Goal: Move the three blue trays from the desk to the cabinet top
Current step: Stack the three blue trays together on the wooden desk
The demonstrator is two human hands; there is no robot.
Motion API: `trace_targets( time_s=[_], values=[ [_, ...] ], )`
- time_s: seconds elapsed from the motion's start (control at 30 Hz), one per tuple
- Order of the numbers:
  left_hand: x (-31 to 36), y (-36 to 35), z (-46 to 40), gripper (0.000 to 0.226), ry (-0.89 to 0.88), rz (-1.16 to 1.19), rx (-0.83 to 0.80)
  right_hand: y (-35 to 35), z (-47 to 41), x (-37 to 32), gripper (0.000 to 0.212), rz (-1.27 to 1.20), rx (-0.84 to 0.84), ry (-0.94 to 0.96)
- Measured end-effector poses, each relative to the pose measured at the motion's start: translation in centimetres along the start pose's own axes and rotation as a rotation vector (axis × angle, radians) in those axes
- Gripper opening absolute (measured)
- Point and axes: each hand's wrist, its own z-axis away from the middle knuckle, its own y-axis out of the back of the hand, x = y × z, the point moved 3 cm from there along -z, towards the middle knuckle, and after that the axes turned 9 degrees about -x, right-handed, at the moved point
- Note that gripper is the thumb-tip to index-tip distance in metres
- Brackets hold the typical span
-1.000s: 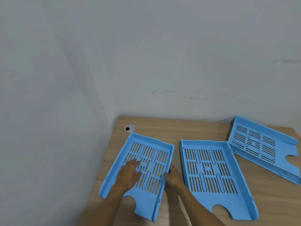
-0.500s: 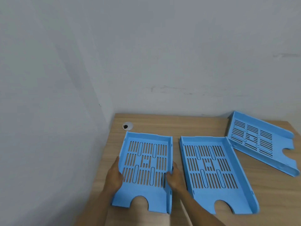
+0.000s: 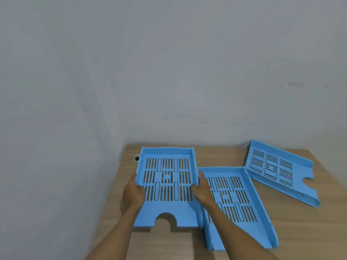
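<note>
Three slotted blue trays are on or over a wooden desk [image 3: 293, 231]. The left tray [image 3: 166, 205] is lifted off the desk and casts a shadow below its notched front edge. My left hand [image 3: 133, 193] grips its left wall and my right hand [image 3: 201, 191] grips its right wall. The middle tray [image 3: 242, 209] lies flat on the desk, partly covered by my right forearm and the lifted tray. The right tray [image 3: 298, 174] lies angled at the back right.
Grey walls meet in a corner behind the desk's left rear. A small round cable grommet [image 3: 136, 158] peeks out behind the lifted tray's left back corner. The desk's left edge runs just left of my left hand.
My left hand moved from the tray's floor to its left wall. Both hands squared the left tray up and raised it off the desk.
</note>
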Motion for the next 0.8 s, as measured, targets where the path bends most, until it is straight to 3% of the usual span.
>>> trace_targets(
  time_s=[0.23, 0.53, 0.8],
  values=[
    [6.7, -6.0, 5.3, 0.027, -0.002, 0.138, -0.049, 9.4, 3.0, 3.0, 0.069, -0.038, 0.079, 0.023],
    [9.5, -16.0, 12.6, 0.045, 0.027, 0.157, -0.063, 20.3, 6.8, 9.0, 0.067, 0.029, 0.031, 0.028],
    [10.4, -21.4, 16.6, 0.054, 0.026, 0.178, -0.087, 25.0, 8.0, 13.4, 0.073, -0.070, -0.023, -0.012]
  ],
)
